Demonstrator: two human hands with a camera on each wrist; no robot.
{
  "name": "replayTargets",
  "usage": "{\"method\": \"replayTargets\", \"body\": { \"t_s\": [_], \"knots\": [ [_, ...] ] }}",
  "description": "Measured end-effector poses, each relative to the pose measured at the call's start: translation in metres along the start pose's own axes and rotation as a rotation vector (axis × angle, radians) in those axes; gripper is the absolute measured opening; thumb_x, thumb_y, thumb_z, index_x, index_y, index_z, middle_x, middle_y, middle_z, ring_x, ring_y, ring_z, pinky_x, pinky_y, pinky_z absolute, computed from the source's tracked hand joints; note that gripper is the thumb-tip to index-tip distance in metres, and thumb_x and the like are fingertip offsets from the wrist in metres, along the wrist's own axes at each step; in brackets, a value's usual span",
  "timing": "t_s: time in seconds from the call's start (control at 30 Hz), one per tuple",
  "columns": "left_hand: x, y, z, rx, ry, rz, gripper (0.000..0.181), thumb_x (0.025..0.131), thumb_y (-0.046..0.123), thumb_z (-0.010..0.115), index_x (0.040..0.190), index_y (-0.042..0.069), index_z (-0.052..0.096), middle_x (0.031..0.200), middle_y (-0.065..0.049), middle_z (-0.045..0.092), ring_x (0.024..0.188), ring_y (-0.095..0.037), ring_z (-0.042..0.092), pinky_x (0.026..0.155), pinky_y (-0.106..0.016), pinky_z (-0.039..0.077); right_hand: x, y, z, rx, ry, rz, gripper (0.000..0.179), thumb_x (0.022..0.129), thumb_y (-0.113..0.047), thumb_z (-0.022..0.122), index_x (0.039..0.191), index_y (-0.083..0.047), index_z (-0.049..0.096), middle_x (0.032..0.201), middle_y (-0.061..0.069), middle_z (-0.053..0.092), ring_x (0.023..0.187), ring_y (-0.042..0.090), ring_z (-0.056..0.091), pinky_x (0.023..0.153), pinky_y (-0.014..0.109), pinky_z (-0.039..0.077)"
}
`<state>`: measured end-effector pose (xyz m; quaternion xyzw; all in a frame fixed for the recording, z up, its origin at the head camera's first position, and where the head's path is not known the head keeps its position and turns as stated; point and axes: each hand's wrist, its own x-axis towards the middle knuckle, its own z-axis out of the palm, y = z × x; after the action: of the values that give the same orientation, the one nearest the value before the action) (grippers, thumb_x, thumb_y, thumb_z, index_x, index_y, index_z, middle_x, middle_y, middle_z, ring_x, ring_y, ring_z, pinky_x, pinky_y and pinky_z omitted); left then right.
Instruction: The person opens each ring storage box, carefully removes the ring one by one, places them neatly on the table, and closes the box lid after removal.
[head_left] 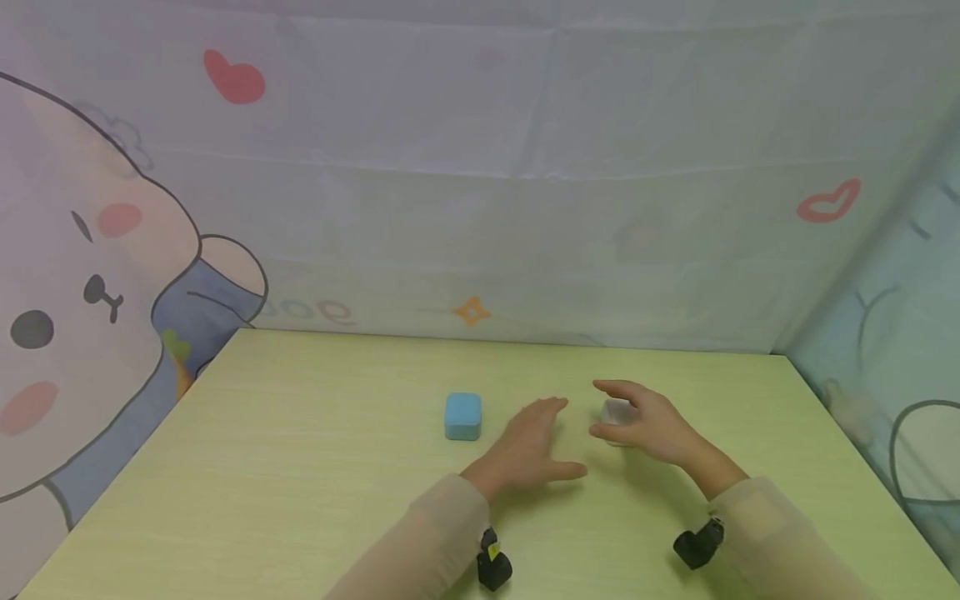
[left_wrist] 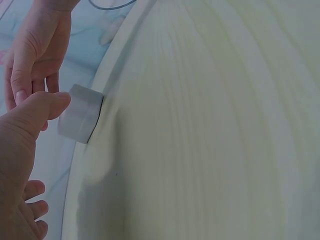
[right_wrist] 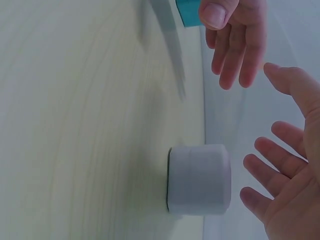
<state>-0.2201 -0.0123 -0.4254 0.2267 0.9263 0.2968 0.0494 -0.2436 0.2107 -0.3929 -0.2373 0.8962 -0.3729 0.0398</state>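
On the table [head_left: 322, 467] a white block with rounded edges [head_left: 617, 410] stands close to my right hand [head_left: 654, 423], which partly covers it in the head view. The right wrist view shows a gap between this white block [right_wrist: 199, 180] and the spread fingers of the right hand [right_wrist: 292, 175]. My left hand [head_left: 521, 450] hovers over the table between the two blocks, its fingers and thumb apart and holding nothing. A light blue block [head_left: 462, 418] of similar shape sits to the left of that hand. In the left wrist view the thumb overlaps the white block [left_wrist: 80, 114]; contact cannot be told.
Behind the table hangs a pale cloth backdrop [head_left: 420, 208] with hearts and a cartoon animal [head_left: 97, 217] printed on it. More printed cloth [head_left: 900, 333] closes off the right side. A small black device [head_left: 493, 567] is at each wrist.
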Motion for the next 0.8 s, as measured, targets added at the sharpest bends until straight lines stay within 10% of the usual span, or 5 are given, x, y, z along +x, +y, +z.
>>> {"method": "replayTargets", "body": {
  "t_s": [0.8],
  "knots": [
    [0.007,0.008,0.017,-0.044,0.02,-0.016,0.092,0.079,0.05,0.071,0.148,0.01,0.027,0.152,-0.007,0.033,0.141,-0.023,0.032,0.114,-0.04,0.029,-0.012,0.017,-0.01,-0.012,0.064,0.004,0.068,0.083,-0.036,0.072,0.139,-0.007,0.046,0.14,0.02,0.047,0.129,0.044,0.04,0.1,0.063,0.036]
  ]
}}
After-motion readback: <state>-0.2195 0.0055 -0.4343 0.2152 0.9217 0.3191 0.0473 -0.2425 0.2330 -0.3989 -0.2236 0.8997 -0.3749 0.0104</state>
